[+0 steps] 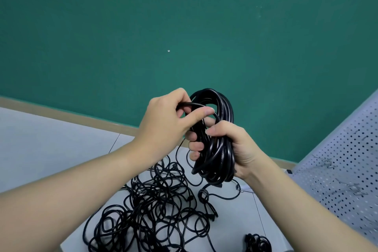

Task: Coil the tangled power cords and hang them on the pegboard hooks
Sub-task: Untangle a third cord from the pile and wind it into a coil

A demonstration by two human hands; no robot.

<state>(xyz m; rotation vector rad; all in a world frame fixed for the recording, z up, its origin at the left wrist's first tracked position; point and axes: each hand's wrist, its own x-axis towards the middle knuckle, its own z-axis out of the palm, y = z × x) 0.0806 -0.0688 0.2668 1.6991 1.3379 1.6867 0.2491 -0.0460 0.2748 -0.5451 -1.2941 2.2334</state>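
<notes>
Right hand [233, 147] grips a black coiled cord [216, 137] held upright above the table [41, 139]. Left hand [169, 118] pinches a free strand looping across the coil's top. Tangled cords [151, 206] lie below on the table; the pegboard [345, 161], apparently bearing small metal hooks [327, 162], stands right.

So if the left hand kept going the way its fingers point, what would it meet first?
Most likely the coiled cord held by the right hand; the left hand already pinches a strand looping toward it. Depth is unclear.
</notes>
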